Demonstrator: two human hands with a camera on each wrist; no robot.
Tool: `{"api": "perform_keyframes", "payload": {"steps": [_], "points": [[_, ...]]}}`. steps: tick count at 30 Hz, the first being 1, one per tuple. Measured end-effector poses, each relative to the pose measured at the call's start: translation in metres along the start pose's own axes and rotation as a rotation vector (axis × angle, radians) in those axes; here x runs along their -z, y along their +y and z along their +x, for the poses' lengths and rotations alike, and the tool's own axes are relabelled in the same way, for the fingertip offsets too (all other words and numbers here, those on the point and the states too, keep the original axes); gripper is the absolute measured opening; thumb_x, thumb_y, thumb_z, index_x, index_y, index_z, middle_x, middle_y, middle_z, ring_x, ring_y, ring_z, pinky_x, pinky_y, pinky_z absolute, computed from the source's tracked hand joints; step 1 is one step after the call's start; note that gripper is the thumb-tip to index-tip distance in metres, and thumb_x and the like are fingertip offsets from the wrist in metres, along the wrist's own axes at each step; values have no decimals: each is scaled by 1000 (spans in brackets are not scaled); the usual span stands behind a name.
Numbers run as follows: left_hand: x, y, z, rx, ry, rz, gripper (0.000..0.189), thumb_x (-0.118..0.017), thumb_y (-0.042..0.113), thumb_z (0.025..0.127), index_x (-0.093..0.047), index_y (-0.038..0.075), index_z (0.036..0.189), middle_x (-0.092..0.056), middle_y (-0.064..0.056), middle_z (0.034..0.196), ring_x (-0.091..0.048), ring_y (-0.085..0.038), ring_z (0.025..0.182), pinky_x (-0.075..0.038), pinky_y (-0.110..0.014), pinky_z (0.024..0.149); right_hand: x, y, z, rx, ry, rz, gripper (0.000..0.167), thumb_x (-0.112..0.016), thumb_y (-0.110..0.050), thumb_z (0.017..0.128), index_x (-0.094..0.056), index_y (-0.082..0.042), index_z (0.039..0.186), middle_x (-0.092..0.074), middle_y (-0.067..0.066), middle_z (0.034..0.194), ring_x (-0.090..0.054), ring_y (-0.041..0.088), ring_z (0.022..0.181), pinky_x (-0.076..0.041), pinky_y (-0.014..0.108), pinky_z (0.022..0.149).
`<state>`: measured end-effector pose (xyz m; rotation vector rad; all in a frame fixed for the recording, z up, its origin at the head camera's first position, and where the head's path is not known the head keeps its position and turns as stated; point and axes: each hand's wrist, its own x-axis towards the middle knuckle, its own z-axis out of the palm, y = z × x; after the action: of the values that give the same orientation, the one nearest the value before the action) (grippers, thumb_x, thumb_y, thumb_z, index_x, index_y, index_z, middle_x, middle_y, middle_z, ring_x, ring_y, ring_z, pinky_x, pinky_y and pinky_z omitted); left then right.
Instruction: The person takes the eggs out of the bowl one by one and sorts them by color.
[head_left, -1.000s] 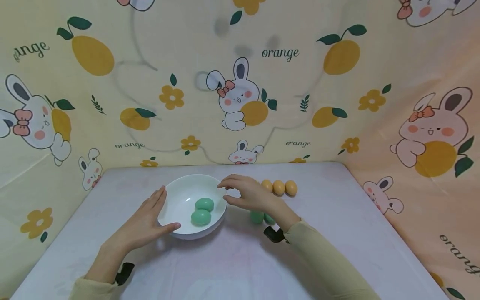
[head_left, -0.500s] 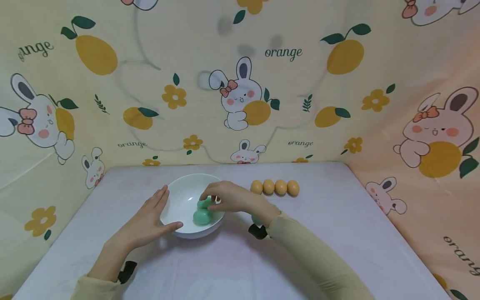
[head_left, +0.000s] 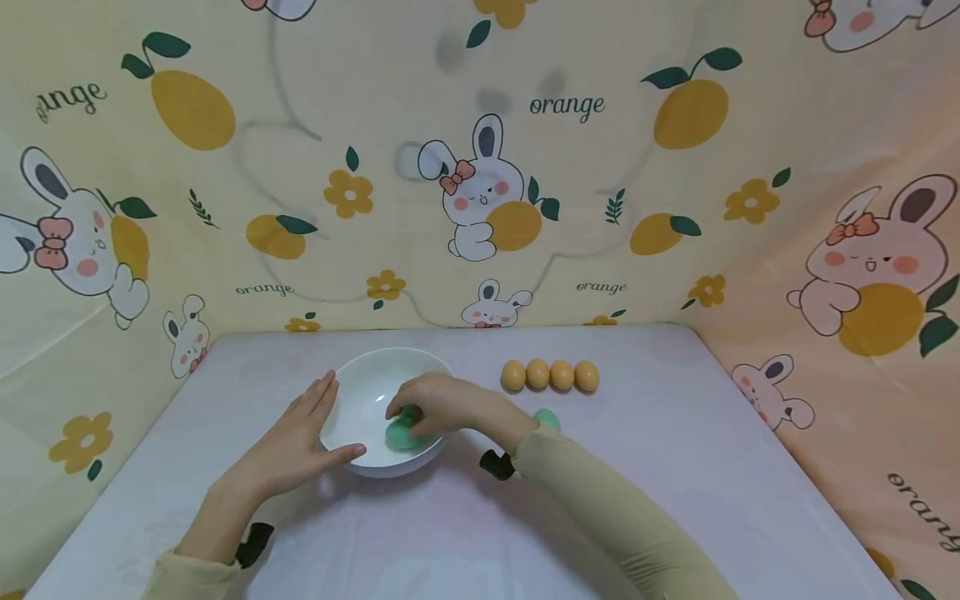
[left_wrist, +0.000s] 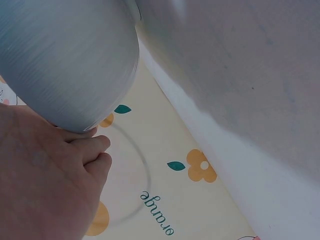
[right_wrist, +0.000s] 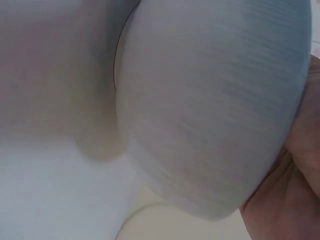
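Note:
A white bowl (head_left: 360,417) stands on the table with two green eggs inside. My left hand (head_left: 292,446) rests against its left side, fingers straight along the rim and thumb laid over the near edge. Inside the bowl, my right hand (head_left: 438,404) curls its fingers and thumb round the rear green egg (head_left: 408,412), partly covering it. The nearer green egg (head_left: 401,434) lies right beside it, close to the thumb. In the right wrist view the bowl's outer wall (right_wrist: 210,110) blocks the fingertips. The left wrist view shows the left hand (left_wrist: 50,165) against the bowl's underside.
Several orange-yellow eggs (head_left: 550,376) stand in a row at the back right of the bowl. Another green egg (head_left: 547,418) shows just behind the right sleeve (head_left: 592,483). A printed cloth backdrop (head_left: 570,183) rises behind the white table (head_left: 420,533).
My right hand has moved left and down from the bowl's right rim, closing its fingers round the rear green egg. The left hand stays on the bowl. The view has shifted slightly.

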<state>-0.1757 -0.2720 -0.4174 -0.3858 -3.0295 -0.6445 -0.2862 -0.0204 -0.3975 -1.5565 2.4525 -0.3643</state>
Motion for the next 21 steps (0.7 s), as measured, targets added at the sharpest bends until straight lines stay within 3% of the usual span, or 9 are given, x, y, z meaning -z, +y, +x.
{"api": "perform_keyframes", "payload": {"steps": [9, 21], "points": [[-1, 1, 0, 2, 3, 7, 116, -67, 68, 90, -17, -8, 162, -11, -25, 172, -15, -48, 156, -19, -66, 124, -9, -4, 10, 1, -35, -46, 37, -81, -20, 93, -75, -21, 130, -73, -6, 122, -63, 6, 109, -46, 21, 103], [-2, 1, 1, 16, -1, 21, 116, -67, 69, 90, -17, -8, 162, -11, -25, 172, -15, -49, 156, -22, -69, 122, -13, -5, 10, -22, -43, -40, 39, -79, -24, 95, -73, -26, 133, -68, -4, 125, -60, 6, 109, -47, 21, 100]]}}
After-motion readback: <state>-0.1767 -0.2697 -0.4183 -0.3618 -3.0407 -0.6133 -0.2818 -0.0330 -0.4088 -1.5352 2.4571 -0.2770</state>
